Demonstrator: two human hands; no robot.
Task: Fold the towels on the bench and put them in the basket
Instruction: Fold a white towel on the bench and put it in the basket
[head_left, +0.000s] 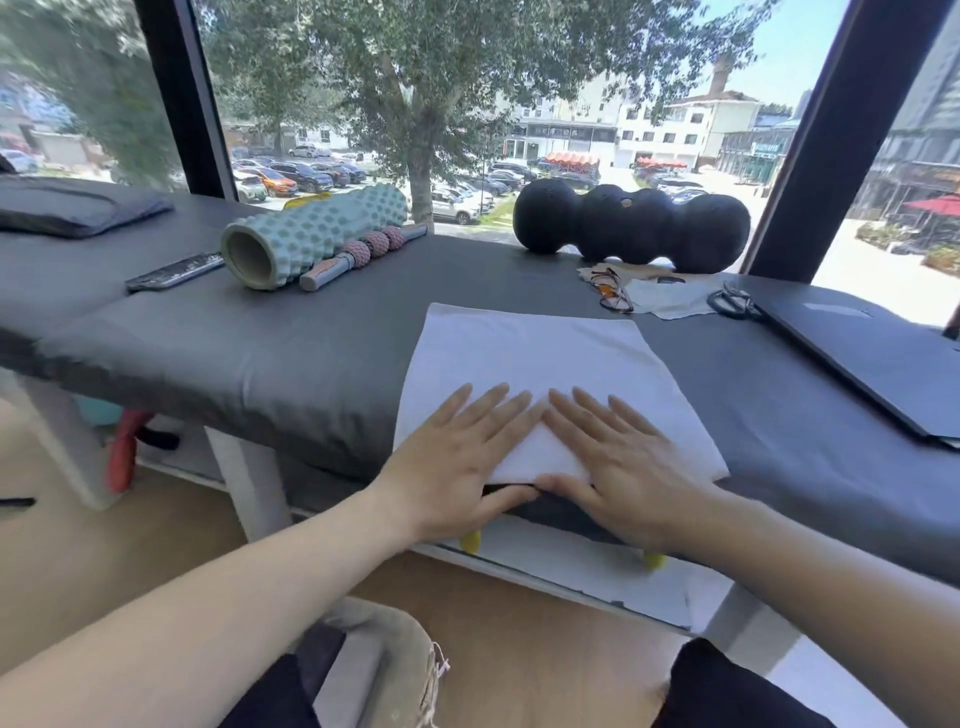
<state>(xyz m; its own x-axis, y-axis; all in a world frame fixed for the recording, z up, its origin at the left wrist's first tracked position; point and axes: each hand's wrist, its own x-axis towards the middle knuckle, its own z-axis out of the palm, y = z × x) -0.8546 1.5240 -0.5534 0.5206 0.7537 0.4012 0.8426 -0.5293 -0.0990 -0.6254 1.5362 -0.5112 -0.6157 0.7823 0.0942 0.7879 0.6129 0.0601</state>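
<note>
A white towel (535, 358) lies flat as a folded rectangle on the grey padded bench (260, 332), near its front edge. My left hand (457, 457) rests palm down on the towel's near left part, fingers spread. My right hand (618, 457) lies flat on the near right part, fingers spread, its fingertips almost touching the left ones. Both thumbs hang at the towel's front edge over the bench rim. No basket can be made out for certain; a beige fabric object (395, 665) sits low by my knees.
On the bench's far side lie a teal foam roller (311, 234), a pink massage stick (358, 254), a black peanut-shaped roller (631, 223), glasses (613, 291), scissors (732, 304), a cloth (670, 299), a dark laptop (872, 353) and a flat dark bar (174, 271). A grey pillow (72, 208) lies far left.
</note>
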